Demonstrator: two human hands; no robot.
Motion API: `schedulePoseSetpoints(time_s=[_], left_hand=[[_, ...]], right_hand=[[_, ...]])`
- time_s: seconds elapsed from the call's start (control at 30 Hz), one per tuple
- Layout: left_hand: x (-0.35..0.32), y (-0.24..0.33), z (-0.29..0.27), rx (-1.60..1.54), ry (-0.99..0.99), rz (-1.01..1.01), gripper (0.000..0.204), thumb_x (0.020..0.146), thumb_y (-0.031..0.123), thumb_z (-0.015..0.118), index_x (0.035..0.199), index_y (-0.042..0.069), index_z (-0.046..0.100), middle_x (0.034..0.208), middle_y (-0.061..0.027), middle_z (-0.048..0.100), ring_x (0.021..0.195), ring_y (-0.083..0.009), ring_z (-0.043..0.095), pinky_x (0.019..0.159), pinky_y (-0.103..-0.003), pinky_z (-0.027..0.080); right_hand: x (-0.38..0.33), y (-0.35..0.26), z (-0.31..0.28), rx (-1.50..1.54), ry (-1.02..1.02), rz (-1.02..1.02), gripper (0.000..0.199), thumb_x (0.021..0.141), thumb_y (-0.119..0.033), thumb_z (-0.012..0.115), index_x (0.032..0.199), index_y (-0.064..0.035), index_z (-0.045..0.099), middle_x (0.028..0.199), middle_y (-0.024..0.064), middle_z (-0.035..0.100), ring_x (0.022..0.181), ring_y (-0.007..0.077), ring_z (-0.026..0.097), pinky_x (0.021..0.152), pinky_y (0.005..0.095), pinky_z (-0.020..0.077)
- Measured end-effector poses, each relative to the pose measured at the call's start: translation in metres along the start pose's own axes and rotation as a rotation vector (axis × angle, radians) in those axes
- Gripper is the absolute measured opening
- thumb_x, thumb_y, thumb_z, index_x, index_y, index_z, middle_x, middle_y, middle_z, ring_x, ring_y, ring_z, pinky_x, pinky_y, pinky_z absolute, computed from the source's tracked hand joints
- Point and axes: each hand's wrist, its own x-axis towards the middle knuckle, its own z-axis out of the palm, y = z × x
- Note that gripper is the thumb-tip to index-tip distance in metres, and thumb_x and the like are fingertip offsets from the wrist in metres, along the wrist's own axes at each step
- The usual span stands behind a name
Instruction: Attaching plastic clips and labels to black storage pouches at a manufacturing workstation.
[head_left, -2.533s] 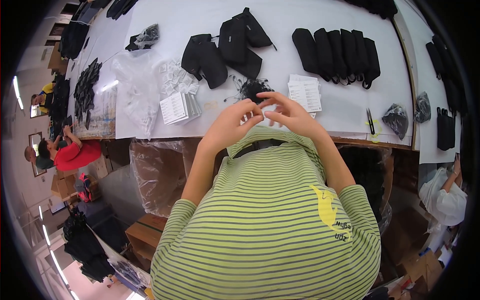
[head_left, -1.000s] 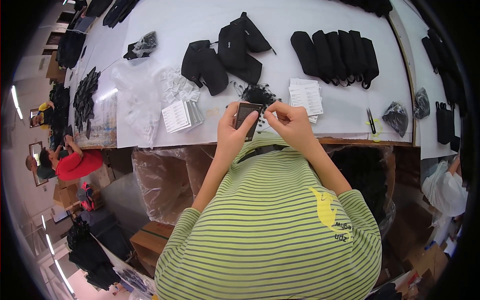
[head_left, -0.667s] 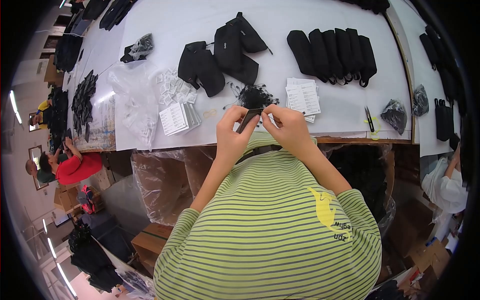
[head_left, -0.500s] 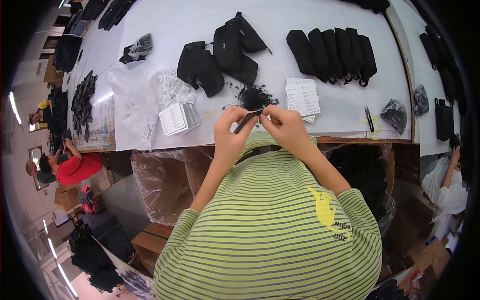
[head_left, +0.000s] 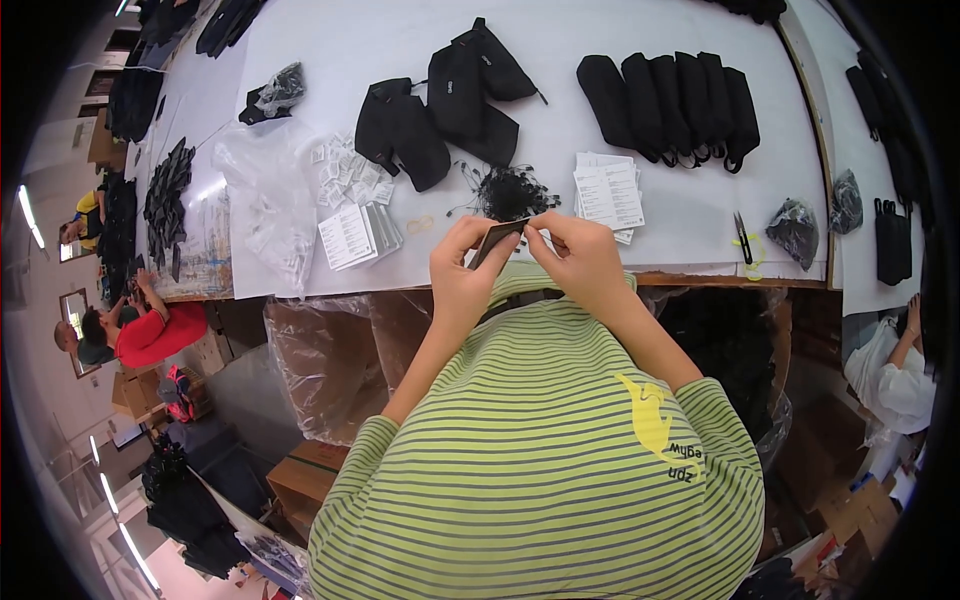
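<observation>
Close to the table's front edge, my left hand (head_left: pixel 463 268) grips a small dark card tag (head_left: pixel 496 240) between thumb and fingers. At the tag's upper right corner my right hand (head_left: pixel 582 258) is closed in a pinch; what sits between its fingertips is too small to make out. Just beyond both hands lies a tangled heap of black tag strings (head_left: pixel 510 190). Stacks of white printed cards flank it, one stack on the right (head_left: pixel 608 195) and one fanned stack on the left (head_left: pixel 350 238).
Black fabric pouches (head_left: pixel 457 105) lie farther back, and a row of several more pouches (head_left: pixel 668 105) is at the right. Small white packets (head_left: pixel 350 172) sit beside a clear plastic bag (head_left: pixel 262 205). Thread snips (head_left: pixel 742 238) and a bagged black bundle (head_left: pixel 793 232) lie at the right.
Both hands remain at the tag in nearly the same pose, with only slight finger movement. The whole view has shifted a little.
</observation>
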Motion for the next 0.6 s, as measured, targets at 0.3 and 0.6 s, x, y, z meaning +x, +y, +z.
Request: schedulePoseSetpoints(time_s=[0.3, 0.6], left_hand=[[0.004, -0.004, -0.014, -0.176, -0.19, 0.125, 0.015, 0.09, 0.011, 0.058, 0.091, -0.002, 0.066, 0.087, -0.0032, 0.062, 0.074, -0.0086, 0.052, 0.067, -0.023, 0.041], [0.023, -0.023, -0.015, -0.285, -0.431, -0.241, 0.013, 0.092, 0.014, 0.057, 0.096, 0.002, 0.056, 0.086, 0.0009, 0.056, 0.082, -0.0048, 0.051, 0.077, -0.021, 0.041]], right_hand=[[0.003, -0.001, -0.011, 0.324, -0.069, 0.226, 0.008, 0.081, -0.01, 0.067, 0.085, -0.0062, 0.062, 0.047, 0.001, 0.036, 0.044, 0.0071, 0.029, 0.044, 0.025, 0.0238], [0.004, 0.012, -0.007, 0.223, -0.201, 0.241, 0.01, 0.079, -0.009, 0.07, 0.078, -0.0045, 0.062, 0.049, -0.0032, 0.039, 0.047, 0.0048, 0.03, 0.046, 0.0223, 0.0239]])
